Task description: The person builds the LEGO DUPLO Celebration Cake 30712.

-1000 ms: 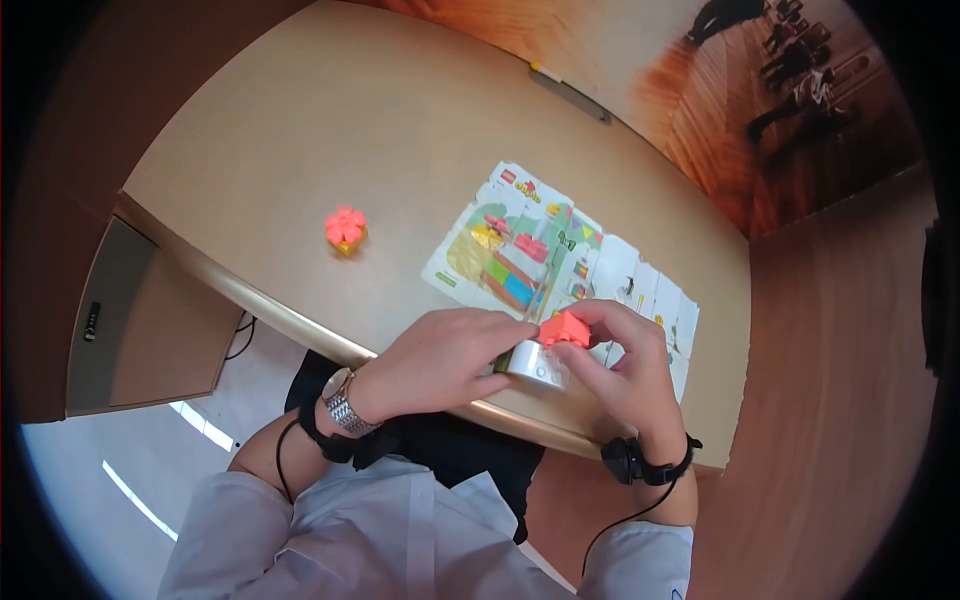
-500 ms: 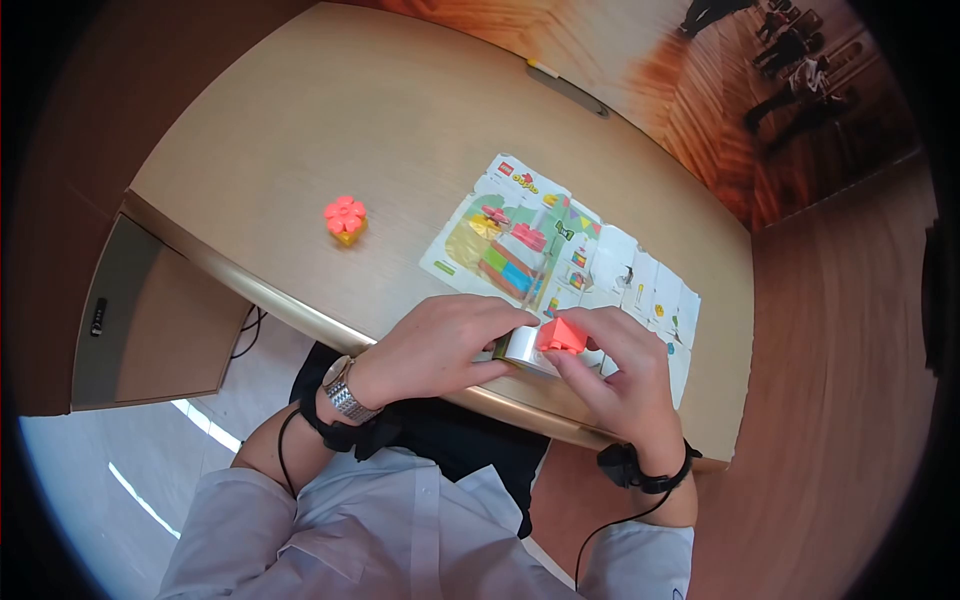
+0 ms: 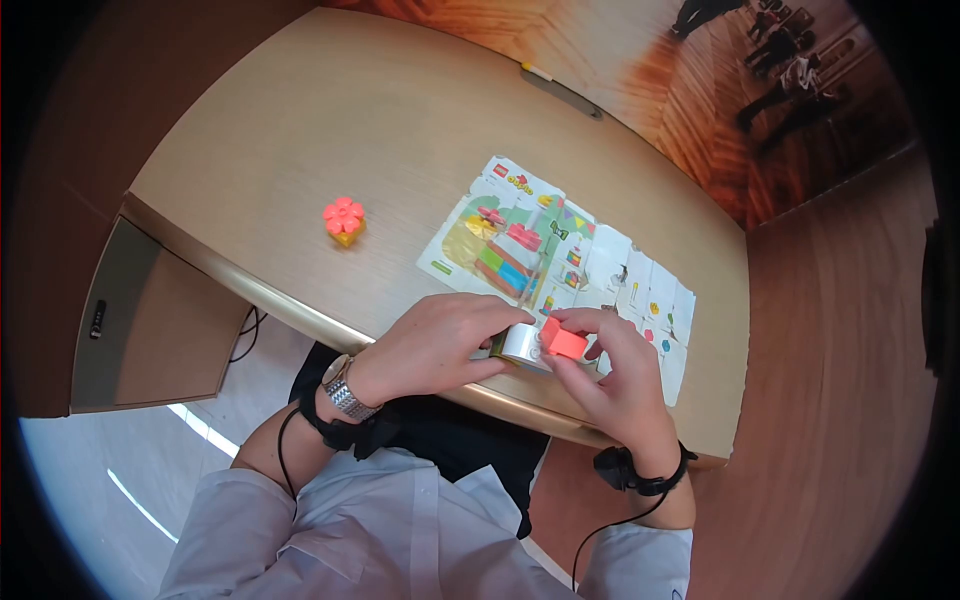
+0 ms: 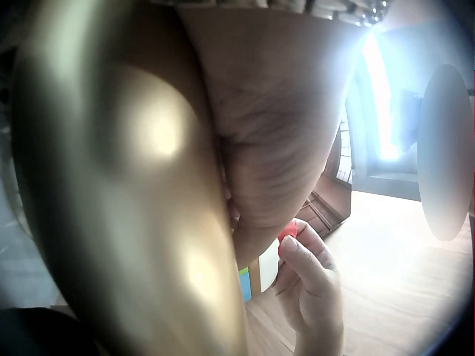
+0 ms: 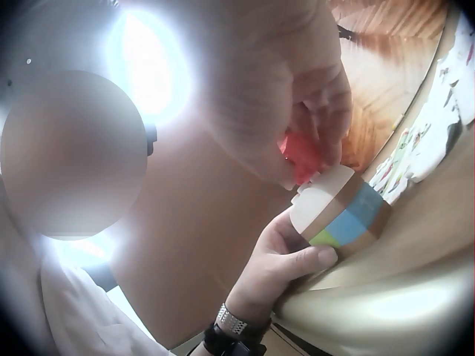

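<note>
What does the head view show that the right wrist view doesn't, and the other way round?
Only the head view: the pink flower piece on its yellow block, and the cabinet beside the table.

Only the right wrist view: the broad layered side of the stack, with its blue part and green part plain to see.

Both: the left hand gripping the stack, the right hand pinching the red block close to the stack's white part, and the printed sheet.
</note>
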The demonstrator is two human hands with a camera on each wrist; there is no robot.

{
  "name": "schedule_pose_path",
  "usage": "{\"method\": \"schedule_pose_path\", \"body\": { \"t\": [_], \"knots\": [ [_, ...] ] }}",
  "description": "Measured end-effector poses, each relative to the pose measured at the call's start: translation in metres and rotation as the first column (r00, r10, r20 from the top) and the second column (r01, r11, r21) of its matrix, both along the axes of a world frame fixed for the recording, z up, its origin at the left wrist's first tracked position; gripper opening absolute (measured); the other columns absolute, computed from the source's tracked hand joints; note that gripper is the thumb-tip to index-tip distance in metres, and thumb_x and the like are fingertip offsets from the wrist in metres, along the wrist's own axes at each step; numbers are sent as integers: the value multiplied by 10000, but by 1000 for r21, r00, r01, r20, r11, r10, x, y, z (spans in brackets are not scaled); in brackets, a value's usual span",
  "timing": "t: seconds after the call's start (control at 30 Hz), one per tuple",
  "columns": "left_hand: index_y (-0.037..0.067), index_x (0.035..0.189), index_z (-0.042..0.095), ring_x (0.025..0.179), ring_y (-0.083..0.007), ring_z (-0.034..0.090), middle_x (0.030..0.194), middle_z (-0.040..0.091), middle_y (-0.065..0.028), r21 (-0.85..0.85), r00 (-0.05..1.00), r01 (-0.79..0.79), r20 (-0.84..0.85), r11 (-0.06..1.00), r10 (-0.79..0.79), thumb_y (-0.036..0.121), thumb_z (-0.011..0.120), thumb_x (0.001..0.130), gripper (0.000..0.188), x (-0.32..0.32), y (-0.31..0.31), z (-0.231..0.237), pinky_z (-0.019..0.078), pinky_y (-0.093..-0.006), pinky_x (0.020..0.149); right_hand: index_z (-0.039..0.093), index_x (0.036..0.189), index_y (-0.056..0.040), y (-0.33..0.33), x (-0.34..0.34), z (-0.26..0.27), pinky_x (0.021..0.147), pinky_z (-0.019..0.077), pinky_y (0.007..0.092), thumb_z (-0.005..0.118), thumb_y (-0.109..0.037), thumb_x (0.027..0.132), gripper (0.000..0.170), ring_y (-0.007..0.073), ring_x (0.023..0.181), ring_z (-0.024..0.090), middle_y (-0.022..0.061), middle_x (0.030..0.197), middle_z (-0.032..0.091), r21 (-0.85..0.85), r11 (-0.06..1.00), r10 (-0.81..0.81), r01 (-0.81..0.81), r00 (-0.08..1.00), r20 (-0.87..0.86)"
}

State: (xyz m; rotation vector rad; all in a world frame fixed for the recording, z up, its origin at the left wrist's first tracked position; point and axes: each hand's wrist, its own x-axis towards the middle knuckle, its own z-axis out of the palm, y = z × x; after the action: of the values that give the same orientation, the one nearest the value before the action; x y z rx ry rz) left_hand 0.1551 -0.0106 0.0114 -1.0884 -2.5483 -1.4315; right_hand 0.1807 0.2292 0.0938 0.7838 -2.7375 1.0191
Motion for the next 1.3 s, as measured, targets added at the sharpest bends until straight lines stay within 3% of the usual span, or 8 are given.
{"method": "schedule_pose_path", "body": {
  "t": [0.13, 0.27, 0.33, 0.73, 0.87, 1.0, 1.23, 1.3],
  "knots": [
    [53, 1309, 681, 1010, -344, 723, 1142, 752, -133, -4, 1000, -7, 0, 1000, 7, 217, 833, 865, 497, 1, 1, 1, 577, -448, 862, 726, 1121, -35, -2, -2, -1, 859, 609, 397, 877, -73, 840, 322, 341, 1007, 751, 167, 1188, 770, 112, 989, 114, -97, 980, -162],
    [53, 1294, 684, 1002, -347, 723, 1139, 753, -132, 8, 999, -21, -33, 1000, 21, 217, 835, 866, 483, 1, 1, 0, 576, -448, 861, 732, 1122, -47, -3, -3, -9, 850, 609, 398, 890, -85, 828, 335, 338, 1008, 752, 163, 1180, 772, 113, 991, 99, -74, 967, -236],
    [54, 1290, 685, 1000, -348, 723, 1137, 753, -131, 4, 1000, -16, -24, 1000, 16, 216, 836, 866, 479, 0, 0, 2, 576, -447, 860, 741, 1109, -52, -1, -2, -13, 848, 612, 413, 903, -95, 813, 339, 345, 1013, 749, 165, 1172, 773, 47, 998, 54, -40, 923, -380],
    [67, 1287, 694, 1004, -347, 726, 1141, 756, -124, 2, 1000, -15, 2, 1000, 15, 214, 833, 863, 470, 1, 1, 1, 579, -443, 855, 773, 1148, -51, 3, 11, -13, 838, 616, 412, 903, -114, 834, 346, 352, 979, 746, 163, 1169, 758, 88, 993, 98, -75, 950, -295],
    [80, 1294, 716, 905, -300, 734, 1135, 764, -103, 5, 999, -22, -31, 1000, 22, 264, 855, 883, 471, 0, 2, -2, 583, -390, 807, 769, 1163, -39, -4, 8, -4, 831, 614, 401, 891, -114, 843, 350, 340, 953, 746, 162, 1128, 758, 41, 998, 57, -48, 965, -255],
    [81, 1295, 716, 894, -297, 730, 1122, 763, -100, 14, 998, -35, -57, 999, 35, 267, 856, 881, 475, 0, 2, -5, 580, -392, 803, 764, 1145, -24, -6, 8, 3, 806, 607, 398, 876, -138, 851, 334, 327, 921, 744, 144, 1097, 760, 137, 990, 65, -32, 967, -244],
    [63, 1299, 689, 1000, -349, 723, 1154, 753, -128, -14, 1000, -9, 1, 1000, 9, 211, 844, 850, 498, 1, 0, 1, 580, -440, 860, 763, 1135, -31, -8, 10, 7, 777, 600, 395, 869, -153, 848, 329, 320, 907, 743, 124, 1082, 760, 217, 976, 68, -11, 964, -255],
    [84, 1283, 722, 876, -282, 728, 1094, 764, -93, 3, 998, -43, -45, 999, 43, 263, 862, 870, 471, 1, 2, -2, 578, -388, 794, 760, 1143, -31, -7, 9, 7, 782, 604, 392, 871, -143, 847, 335, 321, 910, 744, 128, 1083, 759, 209, 978, 71, -18, 966, -250]
  ]
}}
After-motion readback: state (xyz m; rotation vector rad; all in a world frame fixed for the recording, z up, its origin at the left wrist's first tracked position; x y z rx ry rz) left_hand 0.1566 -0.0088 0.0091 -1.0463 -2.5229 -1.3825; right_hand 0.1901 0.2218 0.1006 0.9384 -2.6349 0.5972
